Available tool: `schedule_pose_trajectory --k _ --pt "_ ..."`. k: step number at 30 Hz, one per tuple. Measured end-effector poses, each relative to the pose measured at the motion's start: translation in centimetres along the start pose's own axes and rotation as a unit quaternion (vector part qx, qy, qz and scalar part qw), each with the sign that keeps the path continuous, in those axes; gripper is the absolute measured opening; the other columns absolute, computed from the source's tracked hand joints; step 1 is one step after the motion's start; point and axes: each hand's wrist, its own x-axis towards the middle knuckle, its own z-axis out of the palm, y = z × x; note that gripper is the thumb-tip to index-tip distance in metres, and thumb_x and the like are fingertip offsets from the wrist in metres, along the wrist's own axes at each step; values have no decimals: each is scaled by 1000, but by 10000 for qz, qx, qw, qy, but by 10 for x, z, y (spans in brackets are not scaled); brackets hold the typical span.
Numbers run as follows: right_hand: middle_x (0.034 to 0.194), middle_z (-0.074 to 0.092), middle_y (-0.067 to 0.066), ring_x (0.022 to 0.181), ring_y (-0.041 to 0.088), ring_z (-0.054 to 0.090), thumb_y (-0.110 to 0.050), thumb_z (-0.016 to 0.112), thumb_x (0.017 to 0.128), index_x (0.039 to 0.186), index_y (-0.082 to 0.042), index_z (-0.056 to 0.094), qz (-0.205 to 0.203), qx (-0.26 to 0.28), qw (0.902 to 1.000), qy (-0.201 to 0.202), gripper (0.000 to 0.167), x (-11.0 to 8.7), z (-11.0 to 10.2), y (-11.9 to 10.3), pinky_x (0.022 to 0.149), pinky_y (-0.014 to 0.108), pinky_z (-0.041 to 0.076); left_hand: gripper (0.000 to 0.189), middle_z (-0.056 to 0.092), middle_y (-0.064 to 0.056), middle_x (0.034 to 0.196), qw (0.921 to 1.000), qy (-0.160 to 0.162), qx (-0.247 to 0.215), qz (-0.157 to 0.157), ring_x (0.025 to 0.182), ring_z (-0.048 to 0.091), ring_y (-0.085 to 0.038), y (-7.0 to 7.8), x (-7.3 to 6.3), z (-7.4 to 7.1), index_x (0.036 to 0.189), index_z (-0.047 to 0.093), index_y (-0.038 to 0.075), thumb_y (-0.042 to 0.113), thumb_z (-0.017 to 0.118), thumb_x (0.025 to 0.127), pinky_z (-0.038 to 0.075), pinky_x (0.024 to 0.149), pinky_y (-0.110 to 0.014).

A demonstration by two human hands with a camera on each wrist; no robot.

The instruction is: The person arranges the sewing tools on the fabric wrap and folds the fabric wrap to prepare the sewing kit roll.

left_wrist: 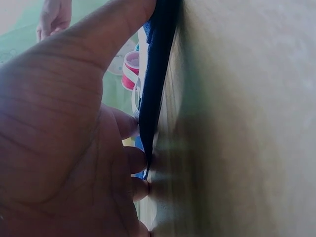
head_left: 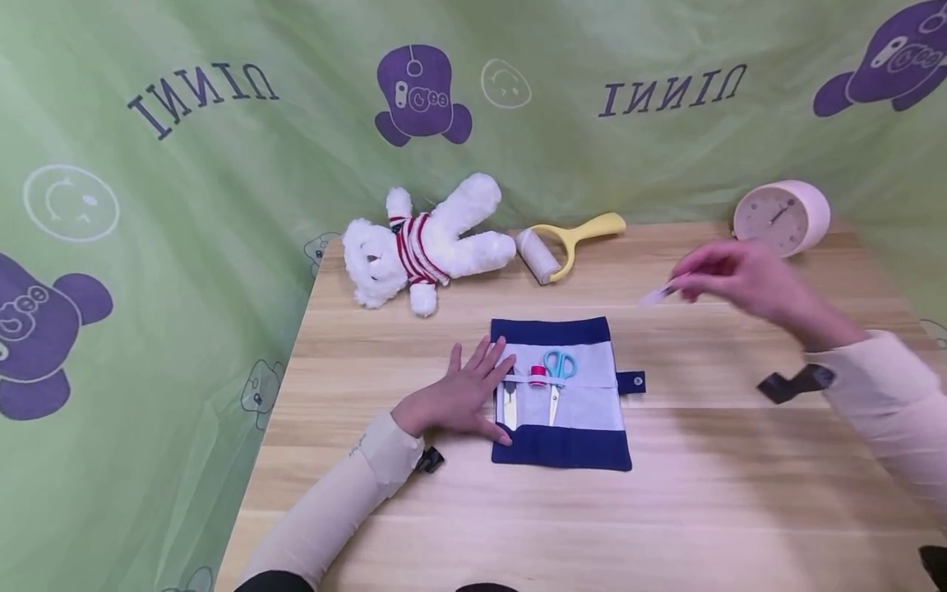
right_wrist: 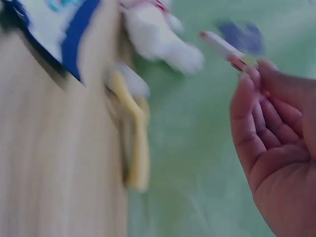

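Observation:
A navy-edged fabric sewing pouch (head_left: 562, 448) lies unfolded on the table, its pale lining facing up. Under its white strap sit a red thread spool (head_left: 538, 376), blue-handled scissors (head_left: 554, 404) and a slim tool (head_left: 510, 409) with a dark top and pale lower part. My left hand (head_left: 462, 400) rests with spread fingers on the pouch's left edge; in the left wrist view its thumb and fingertips meet the navy fabric (left_wrist: 155, 74). Raised right of the pouch, my right hand (head_left: 747, 279) pinches a small slim whitish stick-like item (right_wrist: 223, 45), reddish near the fingers.
At the back left a white teddy bear (head_left: 462, 255) in a striped top lies on its side. Beside its feet is a yellow-handled lint roller (head_left: 592, 228). A round pink clock (head_left: 814, 218) stands at the back right, before a green printed curtain (head_left: 296, 164).

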Motion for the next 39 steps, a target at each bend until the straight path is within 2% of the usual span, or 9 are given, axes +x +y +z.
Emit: schedule_pose_trajectory --k 2,5,8,14,20,22,28,34,39 --pt "75 75 -8 66 7 69 -1 73 88 101 1 74 -510 13 9976 -476 13 8 24 -5 60 18 54 127 -21 -9 168 10000 28 -22 17 155 -23 -33 -1 0 0 163 -1 17 79 66 75 -12 118 -70" --pt "75 75 0 63 7 68 3 74 86 95 1 77 -1185 280 9879 -959 10 17 55 -7 57 19 53 127 -21 -9 168 10000 36 -54 57 155 -22 -33 -1 -1 -2 163 -1 17 78 66 75 -12 118 -71" --pt "79 77 3 63 4 66 -1 76 85 92 -4 79 -1394 130 9815 -1302 8 26 76 -7 57 21 54 127 -20 -10 168 9999 52 -57 67 155 -21 -33 0 -1 -2 163 -1 17 79 66 75 -12 118 -70" --pt "80 77 -3 68 1 63 -9 78 85 92 -7 78 -1094 -862 9704 -1974 7 40 98 0 64 20 52 127 -22 -9 168 10000 60 -26 6 155 -22 -33 -1 0 -4 163 -2 17 79 65 75 -10 118 -71" --pt "76 74 -5 68 2 61 -15 78 87 87 -8 75 -782 -1111 9606 -2425 7 43 108 14 64 18 50 127 -21 -9 168 10000 44 -31 -1 155 -22 -33 0 0 -5 163 -2 16 79 66 75 -11 118 -71" --pt "76 74 -6 68 2 60 -18 78 87 87 -8 75 -740 -1154 9598 -2450 9 43 110 18 64 18 50 127 -21 -9 168 10000 28 -72 10 155 -23 -33 0 -1 -4 163 -2 16 78 66 75 -12 117 -71" --pt "77 75 -5 69 3 63 -16 79 85 87 -8 76 -838 -1139 9667 -2134 8 44 108 25 66 19 50 128 -22 -7 168 10000 35 -33 -14 155 -23 -32 -1 0 -1 163 -2 18 80 65 74 -12 118 -70" --pt "75 72 -5 66 3 57 -13 78 86 85 -11 76 -729 -1155 9604 -2429 4 44 110 29 62 18 47 128 -24 -6 167 10000 15 -54 -15 155 -24 -30 -2 1 0 163 -3 18 80 65 74 -14 118 -69" --pt "75 72 -5 67 3 58 -14 78 87 84 -11 76 -670 -1215 9606 -2410 5 43 109 30 63 18 48 127 -24 -6 168 10000 15 -56 -12 155 -24 -30 -2 1 0 162 -4 19 80 64 75 -13 118 -69"
